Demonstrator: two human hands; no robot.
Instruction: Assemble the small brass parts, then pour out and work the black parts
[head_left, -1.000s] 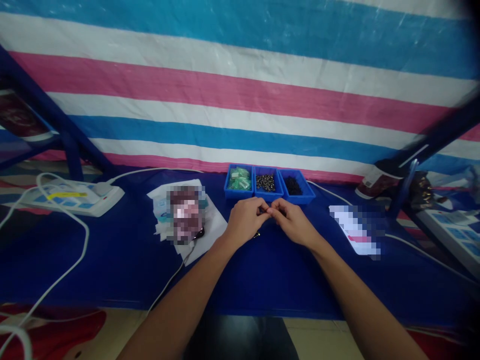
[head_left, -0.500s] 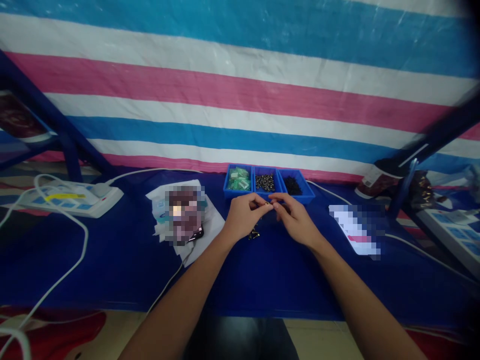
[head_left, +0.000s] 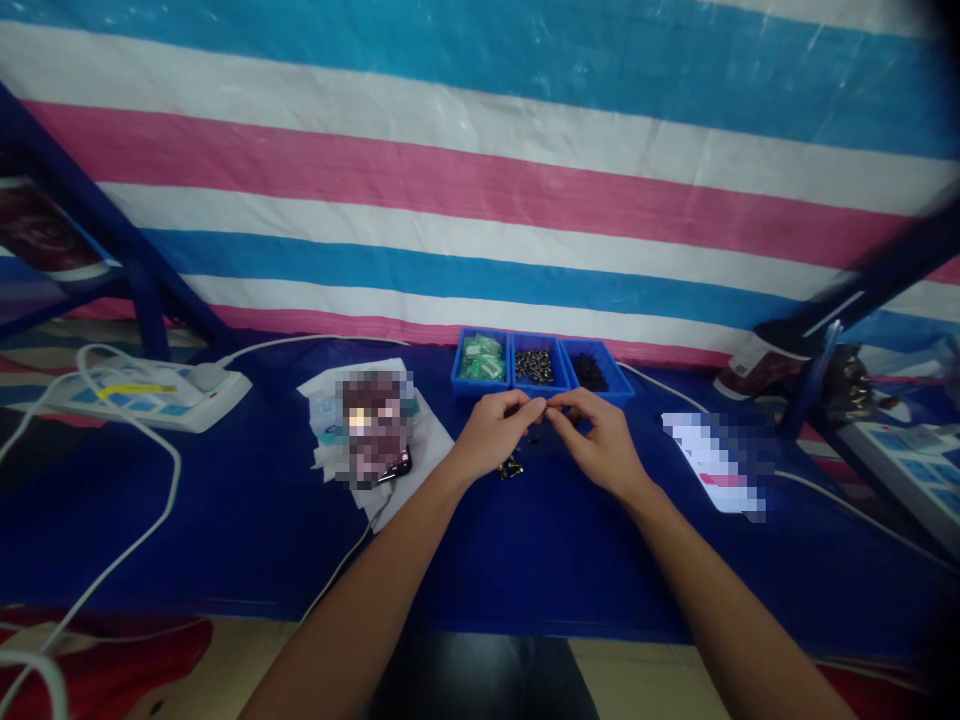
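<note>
1. Two things differ from a second ago: my left hand [head_left: 493, 432] and right hand [head_left: 601, 447] sit higher, with my fingertips [head_left: 537, 405] up near the front edge of the trays, and a small cluster of gold-and-black parts [head_left: 511, 466] now lies fully uncovered below my left palm.
2. A tiny dark part [head_left: 553, 412] sits where my hands meet. It is too small and too covered by my fingers for me to tell which way it points or how its long axis runs.
3. That tiny dark part lies between the thumbs and forefingers of both hands, and those fingers are closed in on it in a pinch. My other fingers curl loosely inward.
4. Just past my fingertips stand three joined blue plastic trays [head_left: 541, 362]: green packets [head_left: 481, 358] in the left one, metal pieces [head_left: 534, 366] in the middle one, and black pieces [head_left: 589, 373] in the right one.
5. My hands rest over a blue table cover [head_left: 525, 550]. To my left lie papers [head_left: 330, 420] under a black phone [head_left: 395, 465], and farther left a white power strip [head_left: 142, 397] sits with its cable.
</note>
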